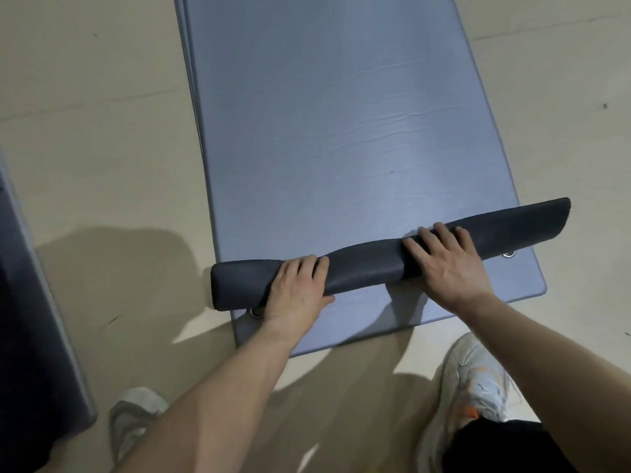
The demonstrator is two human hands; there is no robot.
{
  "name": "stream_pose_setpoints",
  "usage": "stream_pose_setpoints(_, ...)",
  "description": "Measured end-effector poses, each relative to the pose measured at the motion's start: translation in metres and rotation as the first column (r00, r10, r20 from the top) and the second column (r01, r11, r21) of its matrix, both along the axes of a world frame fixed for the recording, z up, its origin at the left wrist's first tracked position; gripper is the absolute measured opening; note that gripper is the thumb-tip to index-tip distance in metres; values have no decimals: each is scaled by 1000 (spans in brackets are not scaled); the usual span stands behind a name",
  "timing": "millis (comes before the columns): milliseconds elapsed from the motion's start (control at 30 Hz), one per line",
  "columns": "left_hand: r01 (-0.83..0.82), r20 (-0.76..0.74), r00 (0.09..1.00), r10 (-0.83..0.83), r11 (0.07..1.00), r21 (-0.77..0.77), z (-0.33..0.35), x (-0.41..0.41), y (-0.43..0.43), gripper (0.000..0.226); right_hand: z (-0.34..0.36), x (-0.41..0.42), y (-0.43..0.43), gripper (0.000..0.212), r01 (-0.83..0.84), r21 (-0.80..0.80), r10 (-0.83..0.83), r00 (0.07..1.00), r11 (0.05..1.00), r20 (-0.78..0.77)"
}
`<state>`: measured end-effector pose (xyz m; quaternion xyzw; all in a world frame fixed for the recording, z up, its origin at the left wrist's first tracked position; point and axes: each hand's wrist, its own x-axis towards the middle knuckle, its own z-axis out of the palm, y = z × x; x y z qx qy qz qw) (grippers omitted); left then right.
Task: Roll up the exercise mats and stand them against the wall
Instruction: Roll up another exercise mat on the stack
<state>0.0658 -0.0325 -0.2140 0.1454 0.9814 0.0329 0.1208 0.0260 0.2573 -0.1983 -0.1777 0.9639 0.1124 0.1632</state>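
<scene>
single wide head-worn view — steeply down and forward, close above the floor mat (341,131)

Two grips: a left grip (297,288) and a right grip (447,264). At least three mats: one partly rolled mat (368,264), a flat mat (478,288) under it, another mat (30,319) far left. Two metal eyelets (508,254), two shoes (474,380)
</scene>
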Motion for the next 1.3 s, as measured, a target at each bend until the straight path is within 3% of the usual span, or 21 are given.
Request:
stream_pose_setpoints(100, 21, -21, 1000, -19, 996, 81, 8, -2, -3, 66, 5, -6, 6, 40, -67, -78, 69, 997, 995, 30)
stream_pose_setpoints(200, -34, 174, 984, 19, 996, 82, 34, -25, -26, 55, 38, -28, -5, 55, -34, -125, 57, 981, 992, 185)
stream_pose_setpoints(367, -123, 500, 860, 98, 992, 18, 59, -91, -63, 59, 52, -72, -42, 56, 87, -160, -14, 912, 983, 411)
stream_pose_setpoints(467, -166, 537, 822, 192, 981, -96, 48, -114, -60, 59, 39, -98, -51, 56, 205, -119, -116, 850, 971, 514)
stream_pose_setpoints(533, -189, 385, 889, 246, 965, -180, 35, -121, -50, 55, 29, -112, -52, 61, 228, -82, -166, 871, 970, 462)
stream_pose_setpoints(633, -298, 241, 905, 350, 927, -226, 21, -127, -42, 56, 18, -111, -62, 59, 183, -162, -173, 982, 970, 74)
stream_pose_setpoints(733, -381, 162, 892, 421, 896, -228, 11, -130, -40, 60, 13, -73, -71, 63, 77, -306, -148, 965, 949, -218)
stream_pose_setpoints(833, -454, -116, 889, 444, 888, -78, 4, -112, -33, 55, -3, -44, -59, 104, -72, -158, 51, 990, 985, -134)
stream_pose_setpoints(900, -321, -328, 883, 336, 942, 101, -4, -91, -30, 44, -9, -61, -52, 111, -133, -126, 123, 989, 983, -81)
stream_pose_setpoints(967, -198, -282, 933, 223, 973, 117, -10, -71, -29, 67, -8, -88, -52, 107, -171, -141, 172, 985, 975, -4)
stream_pose_setpoints(1033, -131, -138, 983, 125, 991, -37, -10, -68, -35, 104, -5, -105, -51, 107, -181, -174, 192, 980, 968, 48)
stream_pose_setpoints(1067, -97, -113, 989, 90, 993, -61, -8, -74, -40, 109, -3, -106, -51, 107, -171, -191, 179, 983, 967, 28)
stream_pose_setpoints(1133, -47, -83, 995, 47, 999, 3, -4, -95, -50, 101, 0, -97, -51, 108, -142, -199, 129, 989, 970, -75)
stream_pose_setpoints(1200, -37, 48, 998, 34, 997, 69, 8, -115, -57, 92, -1, -85, -54, 105, -132, -111, 116, 983, 985, -143)
stream_pose_setpoints(1300, -82, 237, 969, 63, 994, 72, 28, -131, -53, 81, 5, -89, -62, 71, -87, -41, 84, 993, 995, -81)
